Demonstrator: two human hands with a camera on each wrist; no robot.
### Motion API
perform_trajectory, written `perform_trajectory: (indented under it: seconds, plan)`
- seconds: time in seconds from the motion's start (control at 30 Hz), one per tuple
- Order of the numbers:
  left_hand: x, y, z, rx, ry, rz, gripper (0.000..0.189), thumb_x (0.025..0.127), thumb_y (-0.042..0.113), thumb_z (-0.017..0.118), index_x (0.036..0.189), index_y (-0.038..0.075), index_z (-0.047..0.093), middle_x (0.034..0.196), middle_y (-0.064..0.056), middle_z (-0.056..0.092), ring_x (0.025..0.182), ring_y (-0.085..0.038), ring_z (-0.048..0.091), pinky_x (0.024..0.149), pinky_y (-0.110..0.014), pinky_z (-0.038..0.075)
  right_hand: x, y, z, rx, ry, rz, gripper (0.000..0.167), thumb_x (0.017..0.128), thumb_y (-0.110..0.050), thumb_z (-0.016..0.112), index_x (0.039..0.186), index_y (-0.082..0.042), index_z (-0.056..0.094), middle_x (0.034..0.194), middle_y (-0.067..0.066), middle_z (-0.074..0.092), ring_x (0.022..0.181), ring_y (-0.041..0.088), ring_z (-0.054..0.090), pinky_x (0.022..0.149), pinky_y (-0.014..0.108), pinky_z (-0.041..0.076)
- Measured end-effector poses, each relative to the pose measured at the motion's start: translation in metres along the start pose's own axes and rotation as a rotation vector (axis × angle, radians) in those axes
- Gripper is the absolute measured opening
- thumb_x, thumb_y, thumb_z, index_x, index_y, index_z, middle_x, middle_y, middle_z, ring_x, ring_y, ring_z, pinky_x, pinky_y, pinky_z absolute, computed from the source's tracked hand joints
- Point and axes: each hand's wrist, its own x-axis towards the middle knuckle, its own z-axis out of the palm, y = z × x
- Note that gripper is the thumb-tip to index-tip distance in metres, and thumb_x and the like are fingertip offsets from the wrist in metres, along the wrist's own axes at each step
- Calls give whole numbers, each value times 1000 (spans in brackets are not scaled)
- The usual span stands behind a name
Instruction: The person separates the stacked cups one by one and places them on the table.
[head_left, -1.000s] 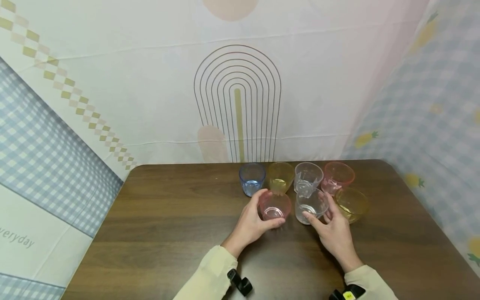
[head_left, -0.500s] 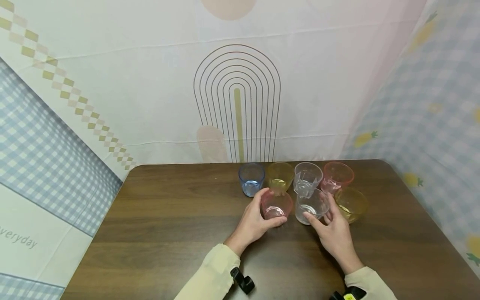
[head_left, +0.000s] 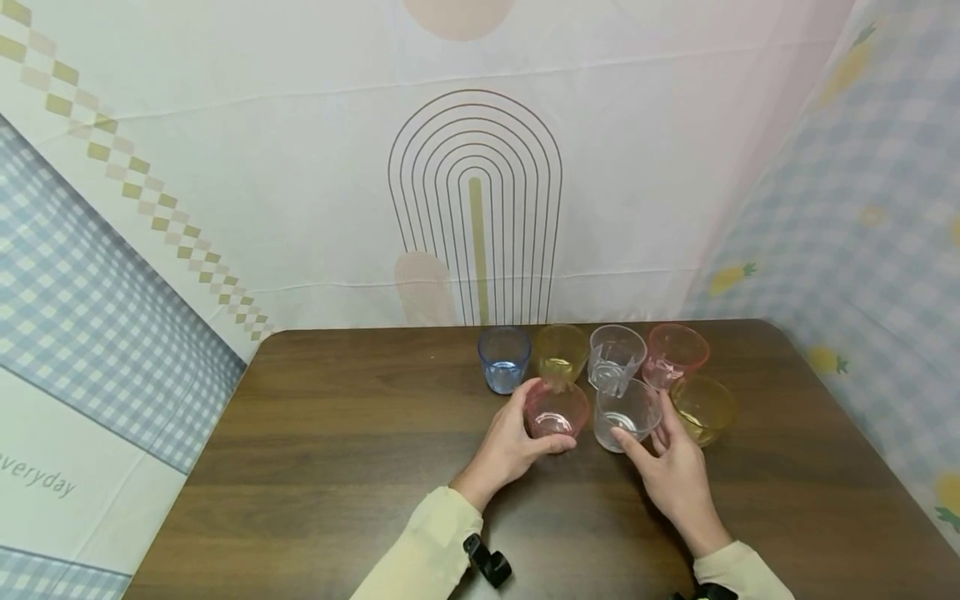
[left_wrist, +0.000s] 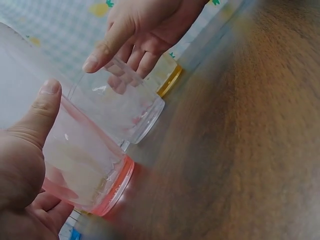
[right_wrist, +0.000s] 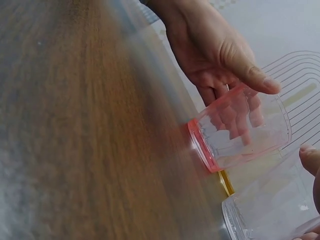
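Note:
My left hand (head_left: 504, 450) grips a pink clear cup (head_left: 557, 410) from its left side, thumb at the front and fingers behind. The left wrist view shows the pink cup (left_wrist: 82, 160) upright on the wood, its thick base at the table. To its right, my right hand (head_left: 671, 471) holds a colourless clear cup (head_left: 627, 414), thumb on the near side and fingers round the right. A narrow gap separates these two cups in the head view. In the right wrist view the colourless cup (right_wrist: 270, 210) is partly cut off by the frame's edge.
Behind stands a row of cups: blue (head_left: 504, 360), yellow (head_left: 561, 350), colourless (head_left: 616, 354) and pink (head_left: 676, 354). Another yellow cup (head_left: 702, 410) is just right of my right hand. The wooden table (head_left: 337, 467) ends at a patterned cloth (head_left: 322, 208) at the back.
My left hand has slid the pink cup slightly to the right. My right hand and the colourless cup have shifted a little right and nearer. The other cups stay put.

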Motion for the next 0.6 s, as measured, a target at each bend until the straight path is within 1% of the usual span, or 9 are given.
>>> perform_trajectory:
  seconds: [0.23,0.4,0.6]
  plan:
    - [1,-1,1,21,-18,-14,99,83,32,96,162,9,41,154,-15,62,143,-32,59,120,-54,48,-4,1,0,-17,17,-28,95,99,-20,81,168,6,22,167,30,38,143,51,49,95,-5,34]
    - [0,-5,3,43,-21,2,99,84,34,96,162,9,40,154,-15,61,143,-32,59,121,-54,48,-5,2,1,-16,24,-51,94,99,-18,81,168,7,23,168,25,41,143,48,51,95,-5,35]
    - [-1,-6,4,55,-15,16,99,84,34,95,162,9,40,154,-14,62,143,-30,59,122,-51,48,-3,3,1,-9,20,-64,93,99,-16,81,167,8,22,169,25,40,144,48,50,96,-5,35]
